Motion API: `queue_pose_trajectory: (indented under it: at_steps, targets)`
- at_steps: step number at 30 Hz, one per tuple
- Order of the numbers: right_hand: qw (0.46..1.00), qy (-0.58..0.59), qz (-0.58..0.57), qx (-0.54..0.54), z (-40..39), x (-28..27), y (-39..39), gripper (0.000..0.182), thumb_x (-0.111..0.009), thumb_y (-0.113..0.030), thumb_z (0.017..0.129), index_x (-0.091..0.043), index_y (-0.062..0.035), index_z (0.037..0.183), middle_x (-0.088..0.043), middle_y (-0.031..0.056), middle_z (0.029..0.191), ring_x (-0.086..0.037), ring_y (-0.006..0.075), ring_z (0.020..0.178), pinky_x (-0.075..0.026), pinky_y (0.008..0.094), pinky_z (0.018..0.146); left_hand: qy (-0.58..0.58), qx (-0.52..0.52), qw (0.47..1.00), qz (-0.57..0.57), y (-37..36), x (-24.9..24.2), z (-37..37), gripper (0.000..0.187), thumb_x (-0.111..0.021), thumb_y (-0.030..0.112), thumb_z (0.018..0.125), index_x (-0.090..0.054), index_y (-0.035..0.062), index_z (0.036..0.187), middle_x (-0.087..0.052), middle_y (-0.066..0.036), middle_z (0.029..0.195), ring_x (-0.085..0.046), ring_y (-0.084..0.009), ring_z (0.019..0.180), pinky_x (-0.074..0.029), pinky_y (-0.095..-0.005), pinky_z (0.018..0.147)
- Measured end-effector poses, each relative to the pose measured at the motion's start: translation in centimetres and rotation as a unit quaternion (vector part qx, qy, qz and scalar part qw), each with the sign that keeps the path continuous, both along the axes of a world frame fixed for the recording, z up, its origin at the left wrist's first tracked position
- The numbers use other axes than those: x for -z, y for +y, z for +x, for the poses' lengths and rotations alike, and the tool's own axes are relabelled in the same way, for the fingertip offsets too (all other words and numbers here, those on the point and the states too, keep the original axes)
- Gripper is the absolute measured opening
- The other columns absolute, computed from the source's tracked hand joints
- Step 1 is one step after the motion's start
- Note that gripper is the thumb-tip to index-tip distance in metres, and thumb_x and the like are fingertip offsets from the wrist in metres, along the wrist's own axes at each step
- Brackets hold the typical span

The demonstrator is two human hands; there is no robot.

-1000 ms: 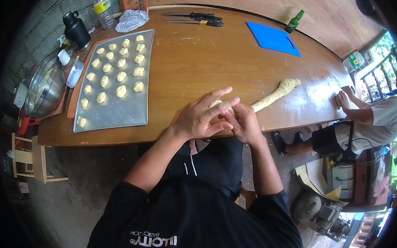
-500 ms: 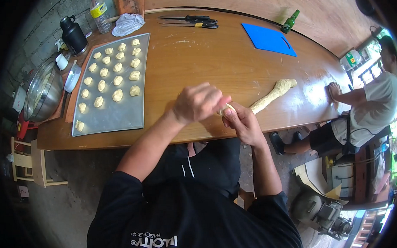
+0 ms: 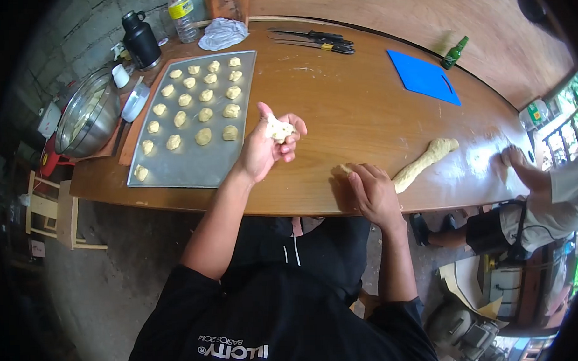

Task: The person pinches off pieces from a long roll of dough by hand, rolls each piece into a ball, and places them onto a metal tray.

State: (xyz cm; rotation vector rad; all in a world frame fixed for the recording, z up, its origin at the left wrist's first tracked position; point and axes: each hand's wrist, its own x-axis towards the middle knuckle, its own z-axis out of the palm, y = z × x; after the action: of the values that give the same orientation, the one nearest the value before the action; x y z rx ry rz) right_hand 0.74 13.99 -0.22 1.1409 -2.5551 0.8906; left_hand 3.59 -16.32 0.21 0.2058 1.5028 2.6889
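In my left hand point(image 3: 256, 153), raised beside the tray's right edge, sits a torn, lumpy piece of pale dough point(image 3: 279, 129), the palm turned up and the fingers curled around it. My right hand point(image 3: 377, 196) is closed at the near end of a long dough roll point(image 3: 426, 165), low over the table's front edge. A small tip of dough shows past its fingers, and the hand hides the rest of that end. The roll's far end rests on the wooden table point(image 3: 325, 109). Rows of dough lumps point(image 3: 205, 114) lie on the metal tray point(image 3: 193, 165) to the left.
Knives point(image 3: 319, 40) and a blue cutting board point(image 3: 422, 77) lie toward the back, near a green bottle point(image 3: 455, 52). Left stand a metal bowl point(image 3: 86, 117), a black jug point(image 3: 141, 42) and a plastic bottle point(image 3: 182, 19). Another person point(image 3: 544, 200) leans a hand on the table's right end.
My hands have parted. The left moved up and left toward the tray with the dough piece; the right stays at the roll, slightly lower. The view has shifted, so the scene appears farther right.
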Motion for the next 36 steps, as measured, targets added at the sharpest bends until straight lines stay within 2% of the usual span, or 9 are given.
queue_pose_trajectory:
  at_steps: [6,11,15,18,21,25,28,31,36]
  targets:
    - [0.998,-0.031,0.032,0.037,-0.2,0.5,-0.8,0.02,-0.072,-0.016,0.103,-0.075,-0.0036,0.119,-0.073,0.0192,0.115,-0.072,0.0431,0.105,-0.059,0.049,0.09,-0.055,-0.105,0.993,-0.004,2.2,-2.8,2.2,0.033,-0.061,0.027,0.116,-0.061,0.0072,0.142,-0.076,-0.01,0.124,-0.068,-0.0102,0.081,-0.064,-0.0282,0.078]
    - [0.997,-0.006,0.011,0.08,-0.4,0.9,-0.3,0.024,-0.073,-0.019,0.103,-0.071,-0.0019,0.12,-0.072,0.0197,0.115,-0.072,0.0428,0.104,-0.058,0.0491,0.09,-0.047,-0.055,0.996,0.046,0.8,1.1,1.5,0.034,-0.057,0.032,0.118,-0.061,0.0077,0.141,-0.061,0.001,0.088,-0.046,-0.0023,0.06,-0.039,-0.0175,0.052]
    - [0.995,-0.042,0.002,0.091,-0.3,1.4,0.2,0.025,-0.075,-0.02,0.102,-0.072,-0.0044,0.121,-0.071,0.0173,0.112,-0.07,0.0412,0.107,-0.056,0.0501,0.094,-0.043,-0.017,0.987,0.156,-0.7,4.4,0.8,0.029,-0.056,0.029,0.118,-0.062,0.0081,0.136,-0.047,0.005,0.078,-0.038,-0.004,0.059,-0.033,-0.0216,0.053]
    - [0.995,-0.043,-0.014,0.089,-0.2,1.5,0.5,0.025,-0.074,-0.021,0.103,-0.072,-0.0041,0.122,-0.071,0.0175,0.11,-0.069,0.0414,0.106,-0.055,0.0495,0.094,0.04,0.064,0.962,0.261,-0.5,4.4,0.6,0.022,-0.053,0.019,0.114,-0.061,0.0077,0.131,-0.057,0.0,0.089,-0.055,-0.0099,0.07,-0.051,-0.0266,0.067]
    - [0.995,-0.038,-0.02,0.09,-0.2,1.6,0.6,0.024,-0.073,-0.02,0.103,-0.072,-0.0036,0.121,-0.072,0.0176,0.109,-0.069,0.0415,0.105,-0.054,0.0495,0.094,-0.033,-0.121,0.991,0.038,1.4,1.3,1.4,0.039,-0.053,0.02,0.109,-0.059,0.0021,0.142,-0.063,-0.018,0.141,-0.07,-0.0255,0.113,-0.06,-0.0422,0.105]
    - [0.995,-0.036,-0.027,0.088,-0.2,1.6,0.6,0.023,-0.073,-0.02,0.103,-0.072,-0.0033,0.12,-0.072,0.0176,0.108,-0.069,0.0415,0.103,-0.055,0.0496,0.093,-0.053,-0.162,0.985,0.014,1.9,-0.1,2.0,0.046,-0.05,0.025,0.11,-0.059,0.0003,0.147,-0.066,-0.019,0.143,-0.072,-0.0237,0.108,-0.061,-0.0373,0.095]
    - [0.995,-0.032,-0.035,0.093,-0.1,1.6,0.7,0.022,-0.073,-0.019,0.104,-0.072,-0.003,0.118,-0.072,0.0175,0.107,-0.069,0.0415,0.102,-0.055,0.0496,0.091,-0.072,-0.097,0.988,0.093,-0.3,2.2,1.6,0.041,-0.044,0.025,0.114,-0.063,0.0007,0.141,-0.076,-0.014,0.108,-0.07,-0.0179,0.078,-0.057,-0.0296,0.069]
    - [0.994,-0.031,-0.043,0.098,-0.3,1.9,0.9,0.021,-0.073,-0.019,0.104,-0.073,-0.0028,0.117,-0.072,0.0174,0.106,-0.069,0.0414,0.101,-0.055,0.0495,0.091,-0.03,-0.044,0.984,0.168,-0.3,2.7,1.6,0.042,-0.042,0.039,0.121,-0.066,0.0048,0.13,-0.047,0.002,0.055,-0.034,-0.0074,0.039,-0.026,-0.0249,0.043]
    - [0.993,-0.035,-0.048,0.107,-0.3,2.3,1.0,0.021,-0.072,-0.02,0.104,-0.073,-0.0031,0.117,-0.073,0.017,0.107,-0.069,0.0411,0.101,-0.054,0.049,0.091,-0.016,-0.088,0.994,0.06,1.1,1.3,1.8,0.028,-0.057,0.025,0.118,-0.059,0.0127,0.143,-0.063,-0.002,0.07,-0.039,-0.0047,0.045,-0.03,-0.0228,0.046]
